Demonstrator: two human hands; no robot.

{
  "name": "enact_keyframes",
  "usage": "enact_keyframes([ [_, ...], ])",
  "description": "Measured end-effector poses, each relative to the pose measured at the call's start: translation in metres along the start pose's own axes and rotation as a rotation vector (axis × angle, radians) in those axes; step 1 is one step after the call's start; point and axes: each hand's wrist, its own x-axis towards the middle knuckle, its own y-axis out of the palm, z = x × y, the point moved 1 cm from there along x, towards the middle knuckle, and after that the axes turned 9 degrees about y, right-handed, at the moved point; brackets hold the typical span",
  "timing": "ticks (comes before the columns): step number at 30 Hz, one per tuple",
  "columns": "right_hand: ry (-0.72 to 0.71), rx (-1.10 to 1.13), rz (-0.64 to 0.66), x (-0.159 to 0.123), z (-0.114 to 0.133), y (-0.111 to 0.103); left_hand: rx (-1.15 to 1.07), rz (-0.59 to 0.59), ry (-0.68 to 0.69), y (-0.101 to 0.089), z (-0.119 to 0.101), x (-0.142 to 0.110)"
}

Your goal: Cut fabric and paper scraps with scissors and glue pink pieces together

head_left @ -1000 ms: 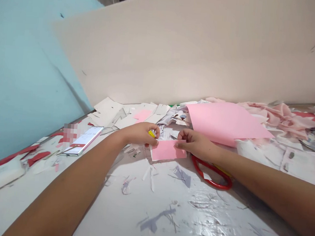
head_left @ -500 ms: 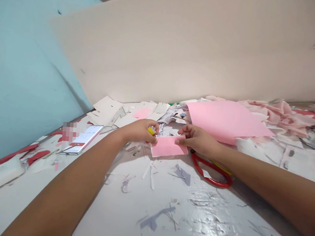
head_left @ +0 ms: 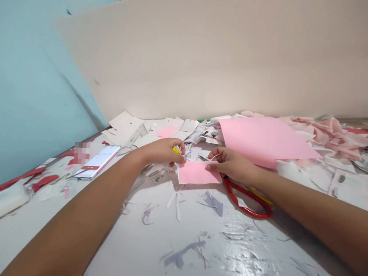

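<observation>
A small pink paper rectangle [head_left: 198,173] with a white edge is held upright-tilted just above the white table. My left hand [head_left: 165,151] is closed at its upper left corner, with a small yellow object [head_left: 176,150] showing between the fingers; its kind is unclear. At the upper right corner, my right hand [head_left: 231,163] pinches the paper between thumb and fingers. Beneath my right wrist lie red-handled scissors [head_left: 248,212], their blades mostly hidden. Behind that hand rests a large pink sheet [head_left: 263,140], slightly curled.
White card pieces [head_left: 126,127] and paper scraps [head_left: 212,203] litter the table [head_left: 136,257]. A lit phone [head_left: 97,161] lies to the left. Crumpled pink cloth or paper [head_left: 329,134] is heaped at the back right. A pale board [head_left: 225,60] stands behind everything.
The pink paper has shifted very slightly right and tilts a little differently. The yellow object shows less between my left fingers. Both hands keep nearly the same place.
</observation>
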Motion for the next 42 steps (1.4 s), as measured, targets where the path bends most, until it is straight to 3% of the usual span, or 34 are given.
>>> enact_keyframes([
  [5,0.049,-0.072,0.014,-0.005,0.004,0.001,-0.249,-0.053,0.033,-0.014,-0.003,-0.007],
  [9,0.028,-0.188,-0.019,-0.009,0.008,0.006,-0.454,-0.043,0.156,-0.016,-0.005,-0.01],
  [15,-0.026,-0.228,-0.03,-0.007,0.004,0.009,-0.433,0.104,0.234,-0.009,-0.004,-0.009],
  [28,-0.057,-0.245,-0.036,-0.004,-0.002,0.009,-0.313,0.026,0.217,0.006,0.005,0.004],
  [42,-0.073,-0.252,-0.021,-0.003,-0.005,0.009,-0.286,-0.006,0.195,0.007,0.004,0.002],
])
